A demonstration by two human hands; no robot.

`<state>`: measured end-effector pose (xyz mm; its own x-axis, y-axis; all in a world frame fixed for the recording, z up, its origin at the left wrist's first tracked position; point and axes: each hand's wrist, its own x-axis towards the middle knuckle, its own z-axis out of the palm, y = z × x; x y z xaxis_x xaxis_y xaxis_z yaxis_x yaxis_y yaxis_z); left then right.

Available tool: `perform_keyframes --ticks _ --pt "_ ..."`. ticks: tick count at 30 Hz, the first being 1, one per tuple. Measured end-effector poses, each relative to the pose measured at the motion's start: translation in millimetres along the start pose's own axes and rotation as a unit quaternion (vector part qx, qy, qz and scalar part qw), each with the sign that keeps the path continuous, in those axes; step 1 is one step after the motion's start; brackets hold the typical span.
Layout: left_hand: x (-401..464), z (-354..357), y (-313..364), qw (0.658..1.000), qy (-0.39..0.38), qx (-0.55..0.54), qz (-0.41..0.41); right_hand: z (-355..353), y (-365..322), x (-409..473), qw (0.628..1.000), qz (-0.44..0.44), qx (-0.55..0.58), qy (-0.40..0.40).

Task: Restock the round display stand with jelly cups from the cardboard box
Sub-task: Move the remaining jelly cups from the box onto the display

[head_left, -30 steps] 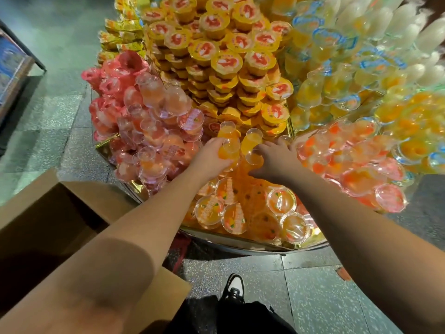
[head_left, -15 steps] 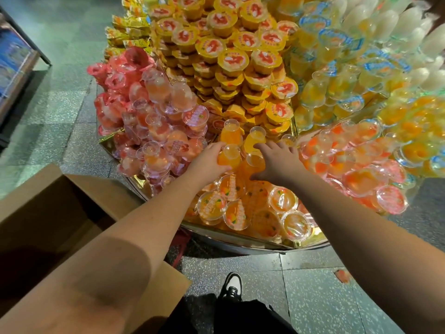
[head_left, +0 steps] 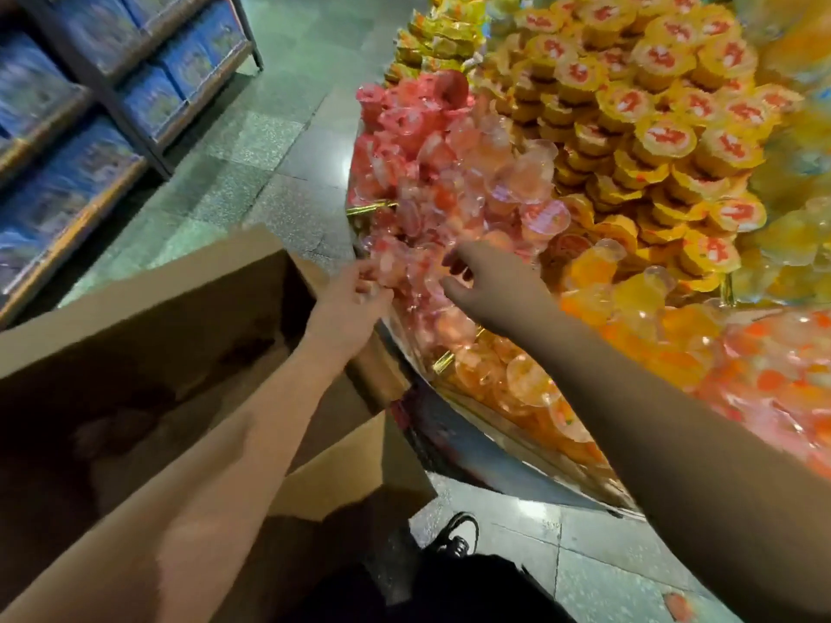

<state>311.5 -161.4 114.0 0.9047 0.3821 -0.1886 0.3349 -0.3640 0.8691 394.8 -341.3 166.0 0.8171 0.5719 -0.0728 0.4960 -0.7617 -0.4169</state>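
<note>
Both hands at the pink jelly cups, box just behind

Cardboard box [head_left: 148, 335] sits nearest, just behind the left grip [head_left: 355, 299], which seems to pinch a pink cup, though blur hides it; the right grip [head_left: 476, 272] hovers beyond, fingers loosely apart over the pink jelly cups [head_left: 440, 191] on the round display stand [head_left: 490, 465]. Best to seat cups flat, nudging gently.

Grey-green speckled floor tiles [head_left: 288, 141] are showing across the upper left and again at the bottom right. A dark-framed shelf unit [head_left: 103, 89] is standing at upper left, its tiers carrying blue packages [head_left: 67, 191], blurred. A black shoe with white laces [head_left: 454, 535] is resting on the tiles at bottom centre, dark trouser fabric [head_left: 449, 591] showing just below it.
</note>
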Motion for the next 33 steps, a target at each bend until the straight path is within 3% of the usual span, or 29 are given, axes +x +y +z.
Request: perform_keyframes --ticks 8,15,19,23,27,33 --pt "-66 -165 -190 0.971 0.140 0.017 -0.191 154 -186 67 0.973 -0.122 -0.001 -0.194" --pt "-111 -243 -345 0.905 0.182 -0.012 -0.383 323 -283 90 0.929 -0.132 -0.018 -0.346" --pt "-98 -267 -411 0.885 0.194 0.000 -0.424 402 -312 107 0.904 -0.115 -0.058 -0.407" --pt "-66 -286 -471 0.860 0.241 -0.009 -0.450 470 -336 131 0.891 -0.139 -0.100 -0.420" --pt "-40 -290 -518 0.864 0.230 0.011 -0.448 526 -362 154 0.881 -0.196 -0.137 -0.407" --pt "-26 -290 -562 0.869 0.216 -0.042 -0.442 576 -379 170 0.868 -0.258 -0.125 -0.406"
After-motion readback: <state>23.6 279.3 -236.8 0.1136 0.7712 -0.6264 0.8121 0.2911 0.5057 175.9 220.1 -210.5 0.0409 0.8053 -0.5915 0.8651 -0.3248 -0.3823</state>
